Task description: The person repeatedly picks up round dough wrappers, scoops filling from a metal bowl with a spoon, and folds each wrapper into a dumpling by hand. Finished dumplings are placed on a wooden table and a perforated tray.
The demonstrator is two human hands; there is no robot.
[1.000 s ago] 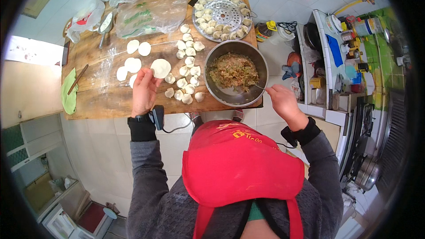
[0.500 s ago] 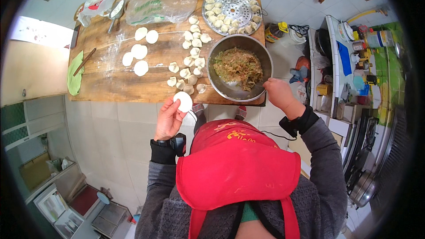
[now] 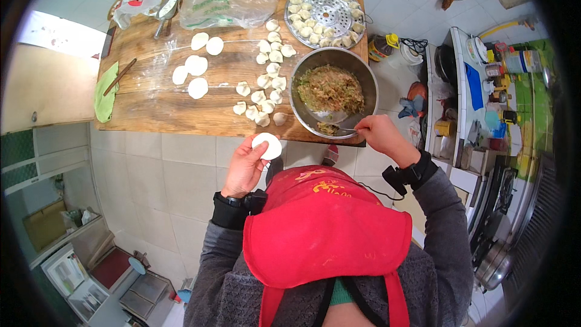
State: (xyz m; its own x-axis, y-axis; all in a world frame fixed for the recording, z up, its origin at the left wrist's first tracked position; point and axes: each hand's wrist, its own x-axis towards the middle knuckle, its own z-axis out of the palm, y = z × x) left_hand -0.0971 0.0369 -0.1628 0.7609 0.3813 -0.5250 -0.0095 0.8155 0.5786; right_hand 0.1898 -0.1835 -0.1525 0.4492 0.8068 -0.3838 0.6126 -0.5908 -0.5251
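My left hand (image 3: 243, 168) holds a round white dumpling wrapper (image 3: 267, 146) just off the table's near edge. In my right hand (image 3: 381, 136) is a metal spoon (image 3: 346, 129), its bowl carrying some filling (image 3: 327, 128) low inside the near wall of the steel bowl (image 3: 294, 100). A mound of chopped meat and vegetable filling (image 3: 331, 88) lies in that bowl. Left of it, several folded dumplings (image 3: 264, 81) rest on the wooden table (image 3: 157, 106). Farther left lie several flat wrappers (image 3: 197, 88). Behind the bowl, a perforated round metal tray (image 3: 327, 13) bears dumplings around its rim.
A crumpled clear plastic bag (image 3: 230, 5) covers part of the table's far side, near a metal scoop (image 3: 165, 14). At the left edge, a thin rolling pin (image 3: 120, 77) lies on a green cloth (image 3: 105, 98). Beyond the table's right side stands an oil jug (image 3: 382, 46).
My right hand has drawn slightly toward me, and the spoon with filling now shows near the bowl's near wall. My left hand and its wrapper have shifted right and nearer to me.
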